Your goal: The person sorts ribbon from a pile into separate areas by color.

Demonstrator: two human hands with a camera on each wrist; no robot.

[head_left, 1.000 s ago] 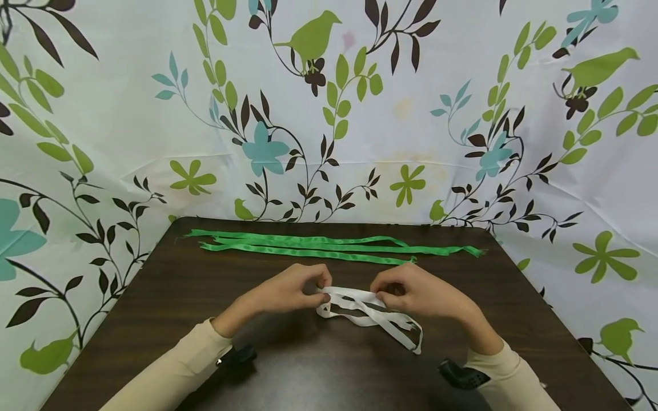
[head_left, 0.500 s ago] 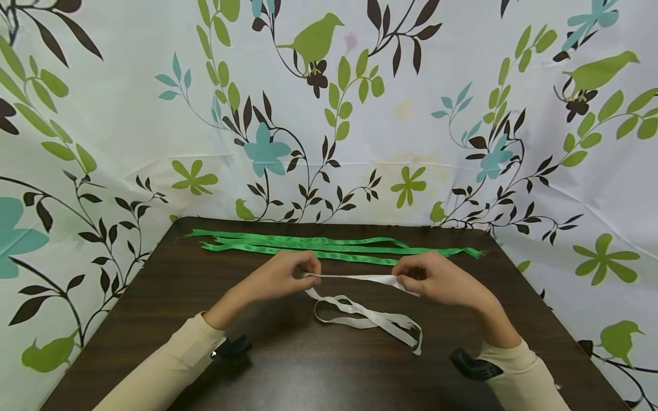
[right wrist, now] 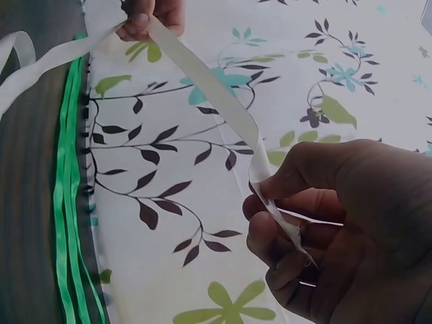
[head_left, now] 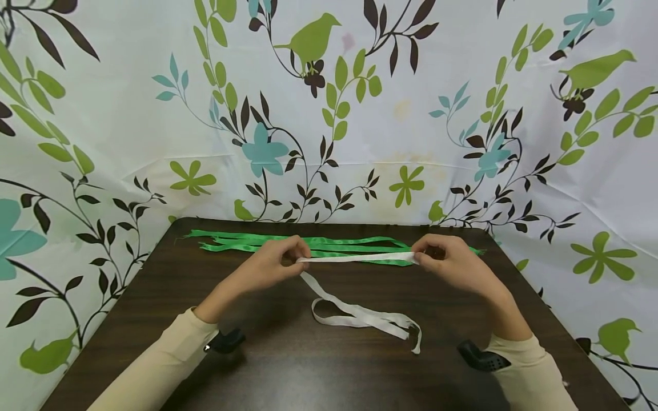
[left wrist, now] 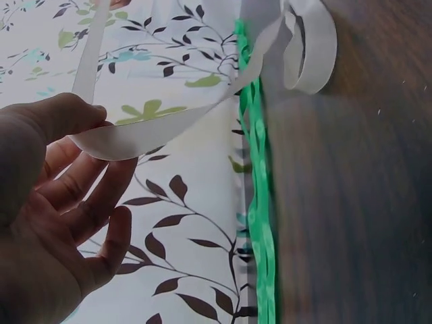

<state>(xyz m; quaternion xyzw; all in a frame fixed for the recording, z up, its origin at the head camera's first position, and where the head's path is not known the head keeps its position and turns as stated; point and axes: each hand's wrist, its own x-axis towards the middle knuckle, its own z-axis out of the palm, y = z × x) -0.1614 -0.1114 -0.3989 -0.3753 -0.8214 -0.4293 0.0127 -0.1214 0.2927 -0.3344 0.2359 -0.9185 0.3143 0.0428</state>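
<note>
A white ribbon [head_left: 354, 258] is stretched nearly level between my two hands above the dark table. My left hand [head_left: 275, 261] pinches it between thumb and fingers, and from there a slack length drops to a loose loop [head_left: 360, 317] lying on the table. In the left wrist view the ribbon [left wrist: 128, 138] bends under the thumb of my left hand [left wrist: 61, 182]. Near the ribbon's frayed end, my right hand [head_left: 452, 262] pinches it; in the right wrist view that end [right wrist: 300, 246] hangs past the fingers of my right hand [right wrist: 331, 216].
Several green ribbons [head_left: 247, 244] lie side by side along the far edge of the brown table [head_left: 154, 319], partly hidden behind my hands and the white ribbon. Right behind the table hangs a white cloth [head_left: 360, 188] printed with leaves, flowers and birds.
Both hands have moved apart and farther from me, drawing a stretch of white ribbon out of the bunch into a straight span. The remaining loops on the table have loosened.
</note>
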